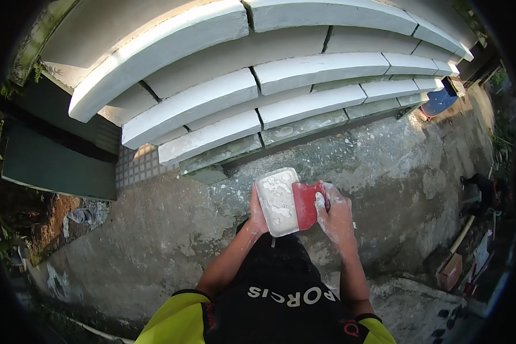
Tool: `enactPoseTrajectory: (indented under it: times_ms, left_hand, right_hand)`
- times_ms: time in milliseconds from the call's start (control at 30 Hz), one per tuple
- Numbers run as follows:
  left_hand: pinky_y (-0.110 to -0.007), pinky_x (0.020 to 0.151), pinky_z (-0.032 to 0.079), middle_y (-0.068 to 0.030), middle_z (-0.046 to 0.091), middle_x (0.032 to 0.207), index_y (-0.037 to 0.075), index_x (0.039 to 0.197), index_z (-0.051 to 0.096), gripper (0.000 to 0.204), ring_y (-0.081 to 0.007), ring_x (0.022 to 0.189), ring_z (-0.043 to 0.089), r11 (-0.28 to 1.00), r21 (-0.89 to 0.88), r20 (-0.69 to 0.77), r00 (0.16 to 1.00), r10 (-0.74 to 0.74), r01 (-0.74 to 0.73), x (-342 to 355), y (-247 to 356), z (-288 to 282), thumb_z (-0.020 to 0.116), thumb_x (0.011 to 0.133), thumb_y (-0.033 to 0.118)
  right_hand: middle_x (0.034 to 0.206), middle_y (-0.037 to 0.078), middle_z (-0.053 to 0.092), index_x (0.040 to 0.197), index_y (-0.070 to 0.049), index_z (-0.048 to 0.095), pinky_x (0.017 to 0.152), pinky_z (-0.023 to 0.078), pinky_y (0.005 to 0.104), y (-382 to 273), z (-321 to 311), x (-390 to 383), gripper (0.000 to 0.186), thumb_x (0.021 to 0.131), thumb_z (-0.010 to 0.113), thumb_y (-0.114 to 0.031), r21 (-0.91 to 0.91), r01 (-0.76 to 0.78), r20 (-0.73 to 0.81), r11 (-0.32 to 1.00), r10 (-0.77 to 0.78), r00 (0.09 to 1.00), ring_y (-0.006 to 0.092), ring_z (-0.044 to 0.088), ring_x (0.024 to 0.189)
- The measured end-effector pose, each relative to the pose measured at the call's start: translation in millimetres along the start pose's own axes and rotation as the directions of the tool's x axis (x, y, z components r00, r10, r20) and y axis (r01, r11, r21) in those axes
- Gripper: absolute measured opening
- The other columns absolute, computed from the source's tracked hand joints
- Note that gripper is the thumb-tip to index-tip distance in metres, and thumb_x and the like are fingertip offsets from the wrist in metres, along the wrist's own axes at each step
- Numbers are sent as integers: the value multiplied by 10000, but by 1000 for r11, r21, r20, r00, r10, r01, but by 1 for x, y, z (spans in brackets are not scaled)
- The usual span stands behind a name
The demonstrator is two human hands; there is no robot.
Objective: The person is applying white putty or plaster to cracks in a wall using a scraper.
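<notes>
1. The off-white, round-cornered rectangular tray (277, 202) lies between the two hands, holding patchy white paste (278, 198); its long axis runs from between eleven and twelve o'clock to between five and six

2. At the tray's three o'clock sits the flat red scraper (307, 206), its broad edge pointing to nine and lying along the tray's long right side; whether it touches or merely overlaps the rim, I cannot tell

3. The left hand (258, 211) holds the tray from nine o'clock, its remaining fingers hidden

4. The right hand (336, 217), smeared white, is closed around the scraper's far end, at three o'clock from the tray; the left hand is the nearer to the tray

5. Farther out, white-painted, curved masonry ledges (206, 109) stand towards twelve, and a blue rounded container (440, 103) towards two, beyond the stained grey concrete ground (384, 172)
</notes>
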State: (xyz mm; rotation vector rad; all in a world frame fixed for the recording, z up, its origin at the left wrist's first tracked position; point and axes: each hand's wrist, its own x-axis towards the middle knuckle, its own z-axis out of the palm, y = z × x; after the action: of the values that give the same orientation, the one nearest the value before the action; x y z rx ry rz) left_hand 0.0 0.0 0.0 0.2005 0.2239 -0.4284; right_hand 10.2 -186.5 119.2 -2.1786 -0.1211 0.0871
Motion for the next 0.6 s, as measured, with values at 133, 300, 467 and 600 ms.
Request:
enactPoseTrajectory:
  times_ms: [133, 300, 467, 600]
  left_hand:
    - [-513, 1044, 364, -135, 435, 1403, 105, 1412, 368, 879, -333, 1246, 466, 998, -58, 70, 997, -19, 23, 17, -14, 24, 236, 839, 758]
    - [-492, 1034, 381, -122, 484, 1359, 103, 1397, 391, 854, -321, 1216, 495, 999, 39, 3, 1000, 2, -2, 41, -30, 28, 259, 848, 743]
    - [-485, 1013, 402, -103, 560, 1254, 102, 1316, 486, 794, -303, 1142, 541, 995, -97, 99, 995, -6, 16, 58, -30, 25, 281, 861, 720]
    - [-482, 1018, 401, -121, 546, 1277, 103, 1333, 471, 850, -311, 1153, 537, 1000, 15, -25, 1000, 8, -7, 66, -29, 24, 275, 830, 760]
  right_hand:
    - [905, 257, 641, 1190, 34, 528, 729, 500, 449, -3, -8, 22, 372, 833, 559, -67, -183, 127, 9, 975, -128, 992, 428, 617, 810]
    - [927, 275, 622, 1186, 38, 527, 740, 483, 477, 6, 1, 33, 402, 792, 559, -34, -352, 179, 133, 919, -140, 981, 450, 592, 825]
    - [888, 288, 612, 1187, 37, 532, 786, 448, 515, 14, 4, 40, 437, 759, 582, -35, -127, 165, 97, 978, -153, 983, 463, 570, 855]
    - [889, 281, 614, 1179, 38, 534, 775, 453, 509, 1, 5, 44, 431, 758, 583, -37, -217, 99, 154, 971, -66, 986, 459, 569, 841]
